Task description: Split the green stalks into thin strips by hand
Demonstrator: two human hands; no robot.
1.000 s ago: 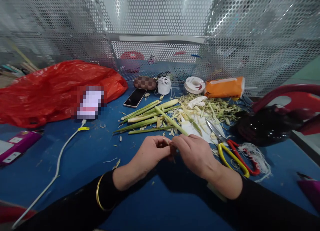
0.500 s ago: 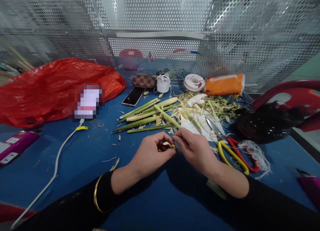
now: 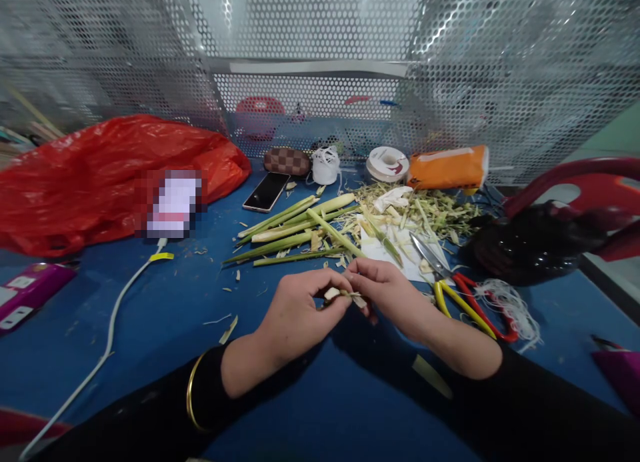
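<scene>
My left hand (image 3: 305, 309) pinches a small, pale piece of plant husk (image 3: 332, 293) between thumb and fingers. My right hand (image 3: 383, 287) meets it at the fingertips, closed on the other end of the same piece, where a pale strip sticks out. Just beyond both hands lie several green plant stalks (image 3: 285, 242), one pointing toward my right fingers. A white paper sheet (image 3: 410, 265) with plant scraps is behind my right hand. Scissors (image 3: 453, 275) with one yellow and one red handle lie open-bladed beside my right forearm.
A heap of shredded plant bits (image 3: 445, 212) lies at back right, near a ribbon spool (image 3: 387, 163) and an orange packet (image 3: 447, 169). White string (image 3: 517, 315), a dark phone (image 3: 267, 192), a red plastic bag (image 3: 110, 175) and a white cable (image 3: 120, 309) surround the work area.
My right hand has turned and its fingers have shifted under the pale piece, so more of it shows between my hands. The tools and stalks stay put.
</scene>
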